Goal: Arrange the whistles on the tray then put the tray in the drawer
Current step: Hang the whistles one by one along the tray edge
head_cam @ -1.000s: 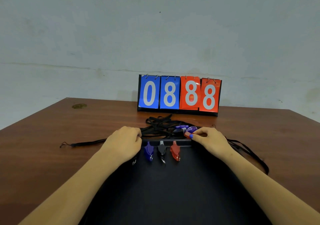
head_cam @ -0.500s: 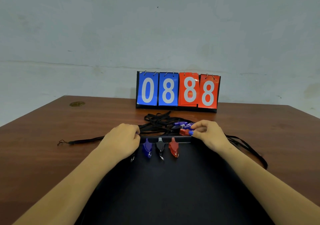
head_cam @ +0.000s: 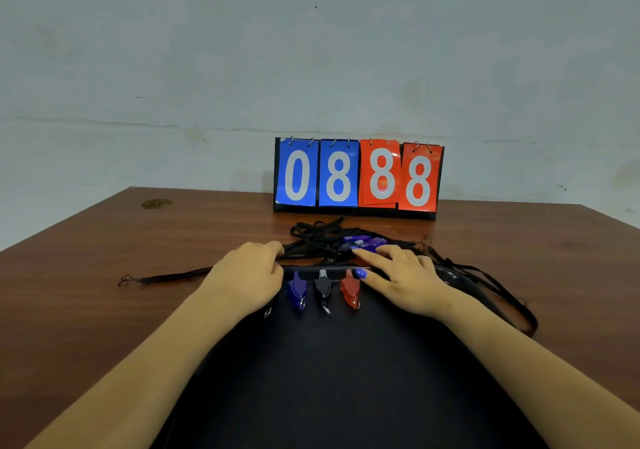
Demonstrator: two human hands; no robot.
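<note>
A flat black tray (head_cam: 346, 379) lies on the brown wooden table (head_cam: 104, 293), its far rim between the two hands. Three plastic whistles sit in a row on the tray at that rim: a blue whistle (head_cam: 296, 291), a black whistle (head_cam: 322, 289) and a red whistle (head_cam: 349, 289).

The left hand (head_cam: 247, 275) rests at the tray's far left corner, just left of the blue whistle, fingers curled; it seems to grip a black lanyard strap (head_cam: 166, 278), though the view is poor there.

The right hand (head_cam: 401, 275) lies spread and relaxed just right of the red whistle, its thumb tip beside it and its fingers reaching over a red piece toward the purple whistles (head_cam: 363, 242) in the tangled black lanyards (head_cam: 318, 237) beyond the rim.

A blue-and-red flip scoreboard (head_cam: 358, 178) reading 0888 stands behind.
</note>
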